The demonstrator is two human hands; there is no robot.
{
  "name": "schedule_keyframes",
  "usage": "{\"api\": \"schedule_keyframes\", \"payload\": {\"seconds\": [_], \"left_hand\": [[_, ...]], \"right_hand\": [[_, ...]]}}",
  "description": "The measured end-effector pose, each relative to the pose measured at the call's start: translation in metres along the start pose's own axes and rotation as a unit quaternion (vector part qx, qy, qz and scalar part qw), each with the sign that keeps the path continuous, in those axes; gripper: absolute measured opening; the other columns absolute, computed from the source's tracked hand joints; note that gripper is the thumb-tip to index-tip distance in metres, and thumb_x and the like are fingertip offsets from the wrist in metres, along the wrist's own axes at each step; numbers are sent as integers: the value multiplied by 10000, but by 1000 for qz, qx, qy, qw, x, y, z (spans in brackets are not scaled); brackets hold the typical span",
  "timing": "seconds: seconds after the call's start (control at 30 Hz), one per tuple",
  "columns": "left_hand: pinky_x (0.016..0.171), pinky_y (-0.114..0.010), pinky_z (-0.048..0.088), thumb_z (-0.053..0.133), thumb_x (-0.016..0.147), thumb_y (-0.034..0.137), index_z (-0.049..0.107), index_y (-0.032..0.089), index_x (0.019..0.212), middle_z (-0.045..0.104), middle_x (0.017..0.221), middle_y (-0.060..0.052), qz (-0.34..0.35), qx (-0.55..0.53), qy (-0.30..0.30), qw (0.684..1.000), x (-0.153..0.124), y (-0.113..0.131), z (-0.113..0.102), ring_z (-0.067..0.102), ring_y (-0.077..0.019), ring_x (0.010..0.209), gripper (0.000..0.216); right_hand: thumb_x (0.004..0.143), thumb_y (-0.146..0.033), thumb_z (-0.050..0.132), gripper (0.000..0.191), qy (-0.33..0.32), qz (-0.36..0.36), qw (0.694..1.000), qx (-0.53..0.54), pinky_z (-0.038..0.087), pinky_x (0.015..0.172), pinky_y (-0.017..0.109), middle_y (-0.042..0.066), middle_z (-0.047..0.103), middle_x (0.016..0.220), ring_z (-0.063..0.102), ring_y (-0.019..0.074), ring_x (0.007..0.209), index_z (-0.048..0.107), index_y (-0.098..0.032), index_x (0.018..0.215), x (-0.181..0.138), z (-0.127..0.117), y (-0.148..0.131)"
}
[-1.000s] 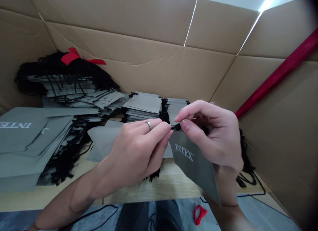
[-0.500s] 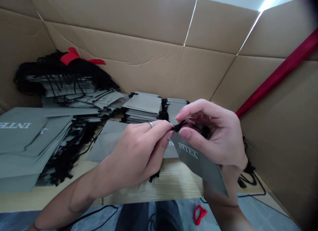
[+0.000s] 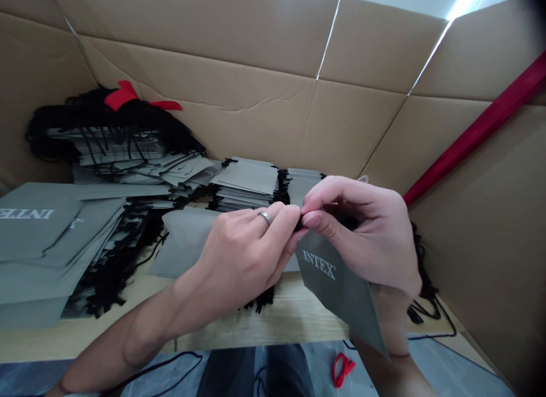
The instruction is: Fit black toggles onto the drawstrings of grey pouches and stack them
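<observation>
A grey card bag printed INTEX (image 3: 336, 292) hangs tilted below my right hand (image 3: 362, 232). Black cord (image 3: 297, 222) at its top corner is pinched between both hands, mostly covered by fingertips. My left hand (image 3: 251, 243), with a ring on one finger, closes on the cord from the left. Thumb and forefinger of my right hand press together on the same cord, touching the left fingertips. More black cord shows dimly inside the right palm. Behind my left hand another grey bag (image 3: 183, 238) lies flat on the wooden table (image 3: 307, 317).
Stacked grey bags with black cord ends (image 3: 247, 181) stand at the back, and a larger pile (image 3: 38, 243) lies left. Black cords (image 3: 166, 124) with a red tie rest on bags at back left. Cardboard walls (image 3: 213, 78) surround the table. A red tie (image 3: 342, 369) lies below its edge.
My right fingertips have closed and moved left onto the cord, meeting the left fingertips. The knot-like bit of cord visible before is now mostly covered. The hanging bag has swung slightly lower.
</observation>
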State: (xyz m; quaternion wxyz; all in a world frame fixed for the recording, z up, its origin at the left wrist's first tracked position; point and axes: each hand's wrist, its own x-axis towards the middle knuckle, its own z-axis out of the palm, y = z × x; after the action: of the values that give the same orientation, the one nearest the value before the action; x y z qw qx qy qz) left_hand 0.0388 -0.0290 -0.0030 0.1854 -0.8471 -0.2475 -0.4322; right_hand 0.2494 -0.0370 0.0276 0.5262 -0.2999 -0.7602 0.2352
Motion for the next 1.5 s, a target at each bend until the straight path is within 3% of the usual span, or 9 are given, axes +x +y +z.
{"api": "schedule_keyframes", "payload": {"seconds": [0.23,0.47,0.67,0.8,0.9,1.0,1.33,1.43,1.5], "left_hand": [[532,-329,309,494,1089,126,487,235,875,503,701,51,-3,-28,12,1000,1,2,3,413,-123,560,241],[528,-327,247,511,1096,107,463,235,898,389,690,78,-30,-116,-6,993,0,2,-3,329,-109,552,241],[567,-243,350,459,1157,118,508,209,948,478,754,78,-90,-272,-83,954,1,-3,-15,439,-74,618,233],[604,-247,364,460,1162,114,537,199,953,512,790,68,-89,-294,-87,948,0,-3,-16,461,-78,666,239],[607,-251,365,470,1154,111,556,188,966,516,798,63,-82,-317,-89,941,1,-2,-13,441,-81,671,220],[597,-248,347,486,1156,129,543,187,931,467,770,68,-84,-348,-83,930,1,-2,-10,407,-76,659,240],[554,-268,312,570,1128,123,476,200,798,405,676,61,-73,-403,-45,911,-1,0,-13,361,-74,601,352],[558,-272,314,572,1123,113,494,200,812,430,675,62,-75,-383,-27,920,-2,0,-14,374,-71,597,333],[555,-275,309,577,1122,121,504,201,822,430,674,62,-77,-363,-13,929,-1,1,-14,365,-73,592,320]], "right_hand": [[973,-329,940,207,24,-51,998,-6,483,622,337,13,726,839,645,183,763,777,-244,877,0,8,5],[995,-402,917,246,37,-75,996,13,507,635,348,23,710,832,639,194,759,762,-252,875,2,12,9],[967,-452,941,242,63,-64,996,0,508,601,323,45,707,883,653,208,818,802,-258,923,0,0,8],[861,-419,1040,361,-2,-42,999,26,576,676,313,28,774,1021,700,197,887,852,-305,1147,0,-5,4],[886,-371,1024,264,-29,-64,997,22,570,669,326,16,804,978,708,187,834,872,-308,1092,2,-4,4],[931,-320,986,144,-30,-94,995,15,523,630,332,2,795,892,684,170,754,863,-289,998,2,-1,8],[947,-233,957,153,-27,-90,983,156,551,623,289,3,767,791,687,143,697,818,-211,886,5,11,17],[911,-248,995,155,-33,-72,985,156,543,617,285,14,786,844,696,149,718,853,-221,968,5,6,14],[934,-379,983,234,-26,-44,989,138,522,603,286,30,793,900,696,154,740,868,-225,1067,4,-1,12]]}}
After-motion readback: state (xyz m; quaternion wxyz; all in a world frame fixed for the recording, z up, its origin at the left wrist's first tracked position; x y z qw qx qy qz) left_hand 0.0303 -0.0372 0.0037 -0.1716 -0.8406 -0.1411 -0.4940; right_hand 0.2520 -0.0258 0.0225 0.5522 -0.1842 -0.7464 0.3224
